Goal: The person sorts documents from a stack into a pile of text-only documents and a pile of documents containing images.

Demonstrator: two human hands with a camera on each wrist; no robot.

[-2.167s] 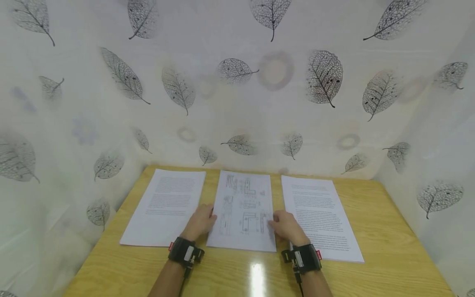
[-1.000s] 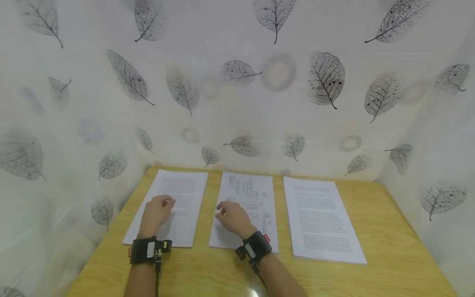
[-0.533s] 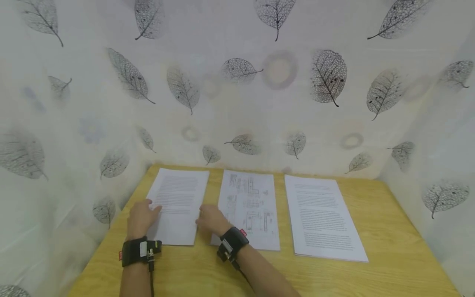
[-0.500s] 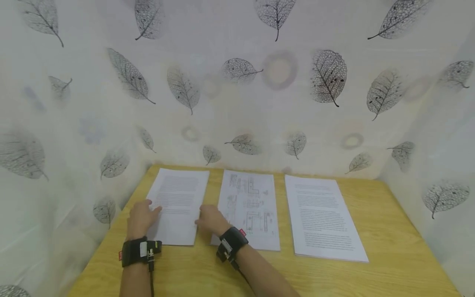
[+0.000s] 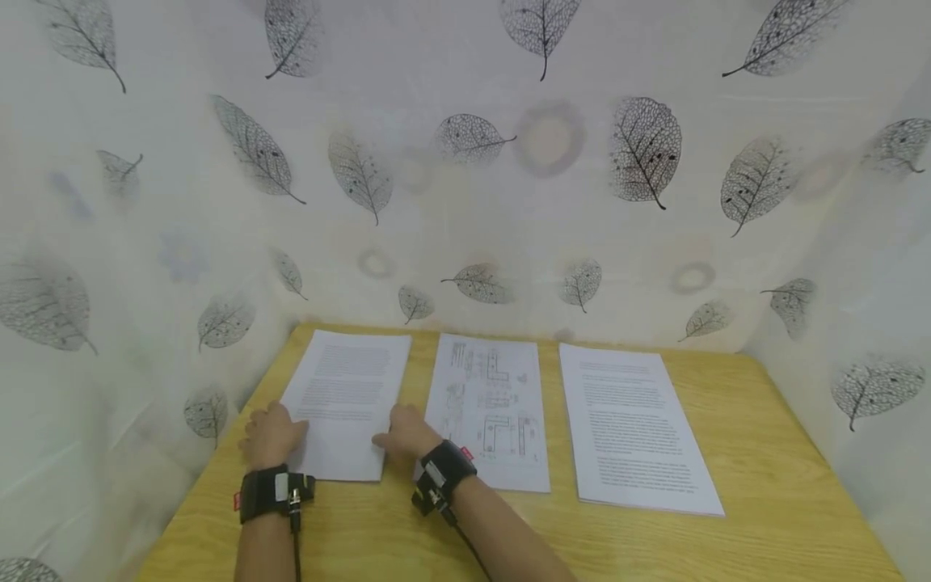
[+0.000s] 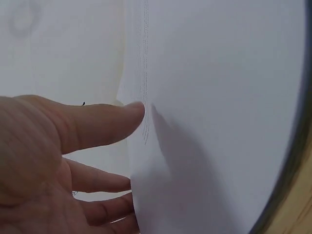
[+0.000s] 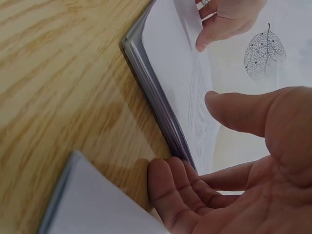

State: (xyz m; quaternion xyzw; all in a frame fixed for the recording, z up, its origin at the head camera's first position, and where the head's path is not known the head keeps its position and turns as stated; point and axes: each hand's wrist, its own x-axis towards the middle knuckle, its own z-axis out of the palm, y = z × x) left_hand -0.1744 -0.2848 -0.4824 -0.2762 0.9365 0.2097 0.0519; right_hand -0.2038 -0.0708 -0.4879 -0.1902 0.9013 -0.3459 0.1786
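Observation:
A stack of white printed paper [image 5: 340, 446] lies flat at the left of the table, with text on its upper part. My left hand [image 5: 271, 436] is at its left edge, fingers spread and fairly straight, thumb extended over the top sheet. In the left wrist view the fingertips [image 6: 124, 183] reach the paper's edge. At the opposite edge is my right hand [image 5: 409, 432]. Its fingertips [image 7: 161, 178] meet the side of the stack in the right wrist view, and the thumb stands apart from them above the top sheet. Neither hand pinches the paper.
A second paper stack [image 5: 476, 404] with technical drawings lies in the middle, partly beneath my right hand and wrist in the head view. Further right is a third stack [image 5: 633, 436] of printed text. A leaf-patterned curtain [image 5: 509, 218] encloses the wooden table [image 5: 771, 485].
Both hands have left the middle stack and moved left to the left stack's two sides. Over the last half second, the left hand has spread its fingers and drawn slightly nearer the body.

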